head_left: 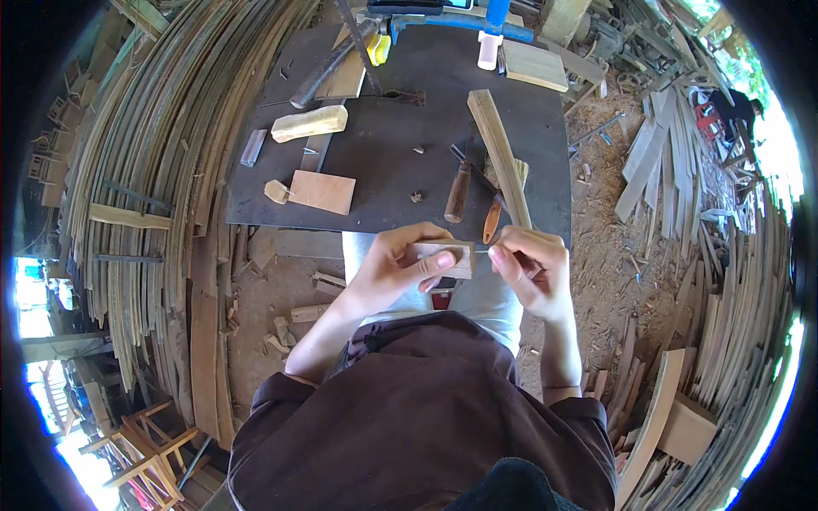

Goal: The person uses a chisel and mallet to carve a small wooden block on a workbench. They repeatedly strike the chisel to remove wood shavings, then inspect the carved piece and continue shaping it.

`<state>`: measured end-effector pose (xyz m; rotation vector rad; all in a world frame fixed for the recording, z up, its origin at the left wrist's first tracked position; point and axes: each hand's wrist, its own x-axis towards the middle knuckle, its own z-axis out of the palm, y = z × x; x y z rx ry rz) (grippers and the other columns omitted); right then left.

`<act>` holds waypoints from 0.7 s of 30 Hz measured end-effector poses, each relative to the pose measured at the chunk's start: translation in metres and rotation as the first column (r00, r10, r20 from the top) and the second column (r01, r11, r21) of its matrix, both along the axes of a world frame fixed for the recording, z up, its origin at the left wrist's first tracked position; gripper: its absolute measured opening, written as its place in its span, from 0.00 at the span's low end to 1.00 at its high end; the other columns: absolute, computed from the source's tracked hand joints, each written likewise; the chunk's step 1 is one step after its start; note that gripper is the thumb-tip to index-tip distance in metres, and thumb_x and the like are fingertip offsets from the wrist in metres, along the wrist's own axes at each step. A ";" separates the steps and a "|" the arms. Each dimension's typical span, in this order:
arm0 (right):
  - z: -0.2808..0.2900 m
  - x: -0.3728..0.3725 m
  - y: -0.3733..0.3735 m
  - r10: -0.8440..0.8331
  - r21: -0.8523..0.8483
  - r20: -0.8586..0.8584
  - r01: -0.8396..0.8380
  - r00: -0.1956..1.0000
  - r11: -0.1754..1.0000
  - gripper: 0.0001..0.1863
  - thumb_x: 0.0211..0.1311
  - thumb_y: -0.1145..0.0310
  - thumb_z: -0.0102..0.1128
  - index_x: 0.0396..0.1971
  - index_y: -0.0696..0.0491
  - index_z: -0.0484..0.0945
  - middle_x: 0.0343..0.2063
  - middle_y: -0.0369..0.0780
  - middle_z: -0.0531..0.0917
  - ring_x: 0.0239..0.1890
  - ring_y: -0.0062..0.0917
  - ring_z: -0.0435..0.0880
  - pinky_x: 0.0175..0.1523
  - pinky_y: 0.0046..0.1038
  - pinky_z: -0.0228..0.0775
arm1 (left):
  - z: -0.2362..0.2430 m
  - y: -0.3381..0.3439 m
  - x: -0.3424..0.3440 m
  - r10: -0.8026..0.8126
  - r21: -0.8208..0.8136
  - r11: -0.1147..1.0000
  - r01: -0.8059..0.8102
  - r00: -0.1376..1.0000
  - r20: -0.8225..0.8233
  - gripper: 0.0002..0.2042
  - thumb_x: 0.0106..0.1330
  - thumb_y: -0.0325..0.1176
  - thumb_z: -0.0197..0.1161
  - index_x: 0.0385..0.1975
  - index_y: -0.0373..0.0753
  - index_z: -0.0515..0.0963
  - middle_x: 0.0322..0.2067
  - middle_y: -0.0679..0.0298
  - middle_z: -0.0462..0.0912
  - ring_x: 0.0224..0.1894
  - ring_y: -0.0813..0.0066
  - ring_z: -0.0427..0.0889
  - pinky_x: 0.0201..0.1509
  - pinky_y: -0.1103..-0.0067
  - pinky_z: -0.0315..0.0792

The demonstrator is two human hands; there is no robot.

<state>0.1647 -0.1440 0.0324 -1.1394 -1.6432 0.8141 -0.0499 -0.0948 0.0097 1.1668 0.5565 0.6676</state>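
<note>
My left hand (385, 274) is closed around a small pale wooden block (461, 261), held above my lap at the table's near edge. My right hand (535, 271) pinches a thin, nail-like piece (482, 251) between thumb and finger. Its tip points at the block's right end; whether it touches or enters the wood I cannot tell. Just beyond, on the dark table (375, 192), lie a wooden-handled tool (457, 196) and an orange-handled tool (492, 223). A long squared wooden stick (497, 140) reaches from the table toward my right hand.
Left on the table are a flat board (323, 192), a rough wood piece (309, 124) and a hammer (332, 72). A blue clamp-like bar (460, 21) lies at the far edge. Long timber stacks (170, 153) line the left; planks (660, 153) lie right.
</note>
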 end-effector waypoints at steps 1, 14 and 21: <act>0.001 0.000 0.001 -0.013 -0.013 -0.011 0.013 1.000 1.000 0.12 0.63 0.74 0.56 0.19 0.60 0.72 0.16 0.33 0.72 0.16 0.11 0.62 0.20 0.18 0.46 | 0.001 0.001 0.001 -0.047 -0.081 0.996 0.044 0.998 -0.031 0.19 0.66 0.42 0.62 0.42 0.28 0.75 0.27 0.64 0.78 0.26 0.83 0.75 0.27 0.85 0.67; 0.005 -0.013 -0.008 -0.046 -0.099 -0.119 0.035 0.992 0.994 0.09 0.61 0.78 0.58 0.21 0.60 0.71 0.16 0.34 0.66 0.16 0.12 0.60 0.21 0.20 0.48 | -0.030 -0.002 -0.009 0.381 0.783 0.560 -0.271 0.923 0.047 0.20 0.52 0.31 0.74 0.41 0.30 0.75 0.30 0.57 0.82 0.32 0.67 0.83 0.37 0.76 0.76; 0.012 -0.019 -0.008 0.034 0.070 0.029 -0.036 0.999 0.997 0.05 0.55 0.83 0.60 0.24 0.60 0.73 0.18 0.37 0.70 0.16 0.19 0.66 0.23 0.23 0.56 | -0.004 -0.010 -0.010 0.224 0.070 0.971 -0.230 0.971 0.080 0.20 0.71 0.42 0.57 0.21 0.33 0.76 0.19 0.63 0.77 0.13 0.86 0.66 0.15 0.87 0.56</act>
